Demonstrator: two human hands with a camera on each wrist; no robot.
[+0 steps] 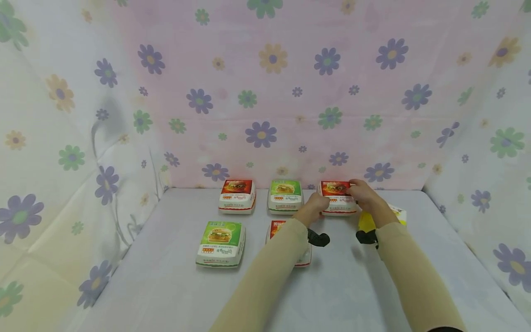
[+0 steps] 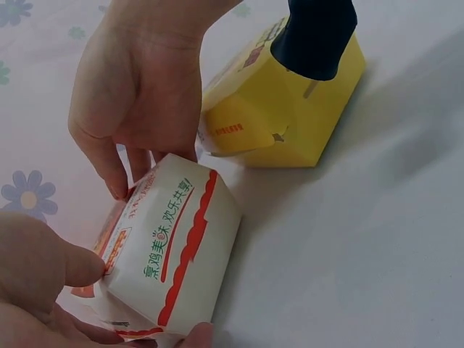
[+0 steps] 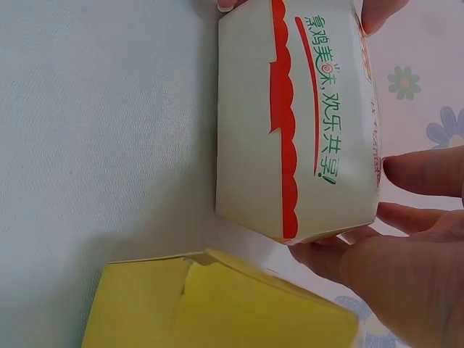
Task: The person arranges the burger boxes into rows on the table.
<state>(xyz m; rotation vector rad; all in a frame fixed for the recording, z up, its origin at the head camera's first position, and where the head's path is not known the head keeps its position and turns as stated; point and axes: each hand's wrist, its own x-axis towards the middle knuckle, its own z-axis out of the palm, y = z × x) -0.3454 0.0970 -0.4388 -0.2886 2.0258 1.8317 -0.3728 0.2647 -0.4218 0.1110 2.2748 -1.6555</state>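
Observation:
At the back right of the table, a red-and-white burger box (image 1: 338,199) is held between both hands. My left hand (image 1: 312,208) grips its left side, with thumb on the top edge and fingers lower down. The right hand (image 1: 367,197) holds the opposite side, its thumb at the lid edge and fingers round the end. In the left wrist view the box's white front wall (image 2: 192,246) carries green lettering and a red scalloped band. A yellow box (image 3: 217,312) lies beside the right hand, partly hidden by that wrist in the head view.
A red box (image 1: 236,197) and a green box (image 1: 285,197) stand in the back row. Nearer are another green box (image 1: 221,244) and a red box (image 1: 275,228), the latter partly behind the left sleeve. A flowered cloth (image 1: 265,157) rises behind the table.

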